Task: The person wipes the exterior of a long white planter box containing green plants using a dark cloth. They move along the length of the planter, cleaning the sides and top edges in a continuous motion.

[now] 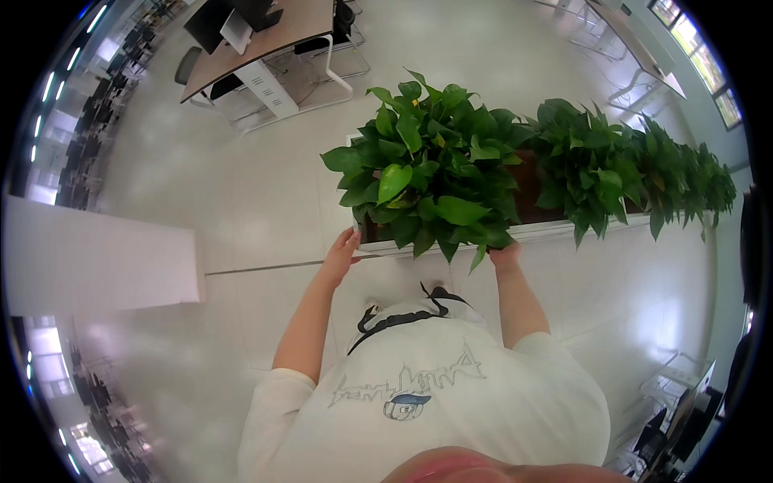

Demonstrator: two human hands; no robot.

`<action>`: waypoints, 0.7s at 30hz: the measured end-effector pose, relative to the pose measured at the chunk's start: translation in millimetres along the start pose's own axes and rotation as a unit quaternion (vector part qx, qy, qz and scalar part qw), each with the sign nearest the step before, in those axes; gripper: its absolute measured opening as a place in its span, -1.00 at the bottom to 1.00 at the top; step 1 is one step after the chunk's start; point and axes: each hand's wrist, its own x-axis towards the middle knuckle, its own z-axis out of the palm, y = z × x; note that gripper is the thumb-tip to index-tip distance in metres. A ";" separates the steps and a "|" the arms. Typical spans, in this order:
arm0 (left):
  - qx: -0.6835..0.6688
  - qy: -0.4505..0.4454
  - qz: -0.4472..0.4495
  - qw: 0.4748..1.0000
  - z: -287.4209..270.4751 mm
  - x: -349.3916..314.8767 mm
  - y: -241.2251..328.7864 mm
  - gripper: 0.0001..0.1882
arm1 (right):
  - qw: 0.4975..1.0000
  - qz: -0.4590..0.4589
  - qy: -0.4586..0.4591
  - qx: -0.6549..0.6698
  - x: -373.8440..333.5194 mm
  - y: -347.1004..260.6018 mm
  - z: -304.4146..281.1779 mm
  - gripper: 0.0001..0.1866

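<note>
A long white planter box (555, 230) stands in front of me and runs off to the right. At its near left end grows a bushy plant (459, 211) with broad, glossy green leaves. My left hand (342, 251) is closed on the box's near left corner, its fingers against the end and the thumb lower down. Farther right, my right hand (506, 254) is at the near rim, below the overhanging leaves. Its fingers are curled at the edge and partly hidden by leaves.
More leafy plants (592, 165) fill the box toward the right wall. A desk (278, 44) with monitors and chairs stands at the far left. To my left is a white block-like partition (105, 258). Another table (636, 48) is at the far right, near windows.
</note>
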 end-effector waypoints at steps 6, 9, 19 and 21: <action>-0.009 0.053 -0.003 0.999 6.6 -0.2 -10.4 -0.29 | 0.995 0.079 0.007 0.067 16.0 8.1 3.3 -0.52; 0.027 0.103 0.018 0.994 11.3 2.0 -27.3 -0.33 | 0.983 0.160 0.002 0.096 -13.6 38.5 38.1 -0.58; 0.007 0.151 0.012 0.988 38.0 -2.3 -15.0 -0.20 | 0.917 0.395 -0.058 0.022 -98.6 250.5 96.6 -0.56; 0.000 0.143 0.006 0.990 37.8 -2.4 -15.3 -0.20 | 0.919 0.393 -0.030 0.021 -109.7 273.6 105.9 -0.54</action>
